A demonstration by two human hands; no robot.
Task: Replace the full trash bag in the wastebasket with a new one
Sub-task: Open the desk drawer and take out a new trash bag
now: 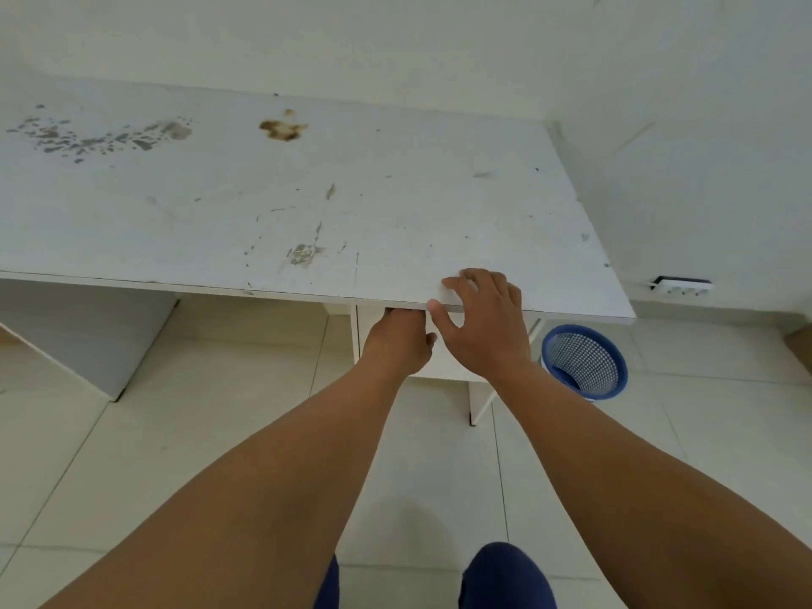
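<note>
- My right hand (483, 318) lies spread on the front edge of the white desk (307, 191), fingers flat on top, thumb hooked under the lip. It is bracing, not holding any object.
- My left hand (397, 340) reaches beneath the desktop toward the white cabinet unit (444, 358) below. Its fingers are hidden by the desk edge, so I cannot tell whether they grip anything.
- Judgement: the step in hand is fetching a fresh bag from under the desk. No bag, full or new, is visible.
- To do it well: keep the right hand planted for balance, pull squarely and gently, and lower my head so I can see what the left hand meets.
- The blue mesh wastebasket (586, 360) stands on the tiled floor (175, 432), partly tucked under the desk's right corner, just right of the cabinet unit.
- Contents: through the opening I see only bare mesh, with no liner and no rubbish. The far inner part is hidden by the desktop.
</note>
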